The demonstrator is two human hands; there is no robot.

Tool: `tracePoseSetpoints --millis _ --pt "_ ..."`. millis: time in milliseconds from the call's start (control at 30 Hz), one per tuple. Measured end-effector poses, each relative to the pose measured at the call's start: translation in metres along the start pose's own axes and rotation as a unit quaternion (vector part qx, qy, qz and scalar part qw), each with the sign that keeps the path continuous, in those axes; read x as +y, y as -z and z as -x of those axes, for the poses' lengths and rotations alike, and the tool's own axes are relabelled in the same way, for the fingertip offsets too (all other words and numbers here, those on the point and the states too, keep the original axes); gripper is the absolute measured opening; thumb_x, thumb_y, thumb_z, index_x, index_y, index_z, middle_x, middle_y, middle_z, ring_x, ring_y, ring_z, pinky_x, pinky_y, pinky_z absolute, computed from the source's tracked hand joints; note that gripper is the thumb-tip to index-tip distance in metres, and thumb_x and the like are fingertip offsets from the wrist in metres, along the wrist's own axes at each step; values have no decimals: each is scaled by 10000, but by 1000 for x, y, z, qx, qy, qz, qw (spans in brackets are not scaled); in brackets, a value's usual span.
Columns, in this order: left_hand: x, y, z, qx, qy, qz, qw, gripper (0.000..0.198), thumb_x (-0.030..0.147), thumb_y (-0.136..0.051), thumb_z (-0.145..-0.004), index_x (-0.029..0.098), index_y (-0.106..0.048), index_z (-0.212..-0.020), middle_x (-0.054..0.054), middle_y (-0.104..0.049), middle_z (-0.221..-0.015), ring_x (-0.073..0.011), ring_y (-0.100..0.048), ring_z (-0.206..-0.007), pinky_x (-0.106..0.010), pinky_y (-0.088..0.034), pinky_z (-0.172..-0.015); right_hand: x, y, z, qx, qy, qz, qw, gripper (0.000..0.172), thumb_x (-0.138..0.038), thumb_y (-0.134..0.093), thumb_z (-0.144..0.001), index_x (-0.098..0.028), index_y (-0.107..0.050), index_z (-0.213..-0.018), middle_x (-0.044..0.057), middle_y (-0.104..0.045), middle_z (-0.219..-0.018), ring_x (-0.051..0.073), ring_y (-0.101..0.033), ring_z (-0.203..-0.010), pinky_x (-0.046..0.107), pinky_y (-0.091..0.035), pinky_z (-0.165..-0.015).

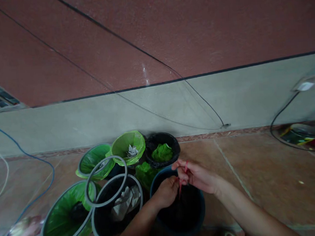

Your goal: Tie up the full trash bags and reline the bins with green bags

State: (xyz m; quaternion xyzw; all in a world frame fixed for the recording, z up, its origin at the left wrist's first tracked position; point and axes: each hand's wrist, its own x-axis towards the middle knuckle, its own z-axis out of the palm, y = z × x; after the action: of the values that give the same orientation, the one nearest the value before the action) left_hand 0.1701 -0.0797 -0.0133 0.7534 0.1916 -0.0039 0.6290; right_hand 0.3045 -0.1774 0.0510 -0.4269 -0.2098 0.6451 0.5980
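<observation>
between left hand (166, 193) and right hand (198, 176), red string (180, 187)

The left hand (165, 193) and the right hand (198, 175) are both bare, with rounded knuckles and slender fingers; the nails are too blurred to make out. The left forearm (143, 220) is uncovered as far as the lower edge of the view, as is the right forearm (246, 207), which is long and smooth in outline. Both forearms taper evenly toward plain, bare wrists, and the hands broaden beyond them.
</observation>
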Motion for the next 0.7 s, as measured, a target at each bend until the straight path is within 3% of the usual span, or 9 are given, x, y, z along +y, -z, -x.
tracePoseSetpoints --millis 100,167,267,367,500,600,700 --pt "9 -1 6 -113 0 -19 993 151 260 -555 -792 179 -663 -860 23 -555 -715 -117 -468 -664 -237 -379 -657 5 -2 -9 -2 8 -51 999 267 -419 -635 -815 -176 -659 -926 -68 -437 -554 74 -416 -515 238 -377 -565" --pt "16 2 10 -178 19 -12 984 215 221 -596 -731 179 -680 -925 38 -527 -687 -101 -437 -626 -219 -353 -611 7 3 -15 15 20 -87 996 211 -349 -650 -799 -172 -664 -912 -66 -428 -553 73 -402 -521 240 -372 -564" --pt "21 5 12 -204 13 27 978 266 342 -596 -781 164 -684 -958 30 -527 -698 -93 -422 -627 -214 -336 -611 9 12 -20 77 52 -105 990 204 -288 -669 -752 -174 -660 -921 -47 -480 -598 83 -438 -577 250 -401 -607" --pt "19 3 11 -162 6 65 985 484 568 -462 -861 136 -668 -786 12 -515 -657 -94 -412 -616 -225 -333 -620 10 18 -19 170 59 -53 982 295 -284 -700 -686 -194 -633 -958 9 -607 -799 123 -547 -742 284 -449 -704" --pt "13 3 7 -85 37 113 989 565 676 -498 -790 136 -625 -681 27 -460 -575 -86 -371 -565 -228 -283 -566 10 16 -6 247 34 138 959 329 -330 -694 -652 -229 -615 -955 36 -651 -983 192 -578 -915 291 -441 -699" --pt "14 6 6 -35 53 163 985 556 679 -525 -757 139 -609 -655 24 -472 -568 -83 -372 -552 -230 -264 -554 16 11 4 200 -17 228 953 328 -433 -633 -723 -230 -612 -980 31 -662 -943 182 -589 -902 271 -432 -670" --pt "16 9 6 0 80 192 978 535 670 -556 -721 144 -603 -639 27 -474 -554 -81 -362 -539 -233 -245 -543 30 11 6 100 -76 291 948 331 -516 -561 -794 -191 -584 -849 -11 -595 -723 113 -546 -662 231 -403 -574"
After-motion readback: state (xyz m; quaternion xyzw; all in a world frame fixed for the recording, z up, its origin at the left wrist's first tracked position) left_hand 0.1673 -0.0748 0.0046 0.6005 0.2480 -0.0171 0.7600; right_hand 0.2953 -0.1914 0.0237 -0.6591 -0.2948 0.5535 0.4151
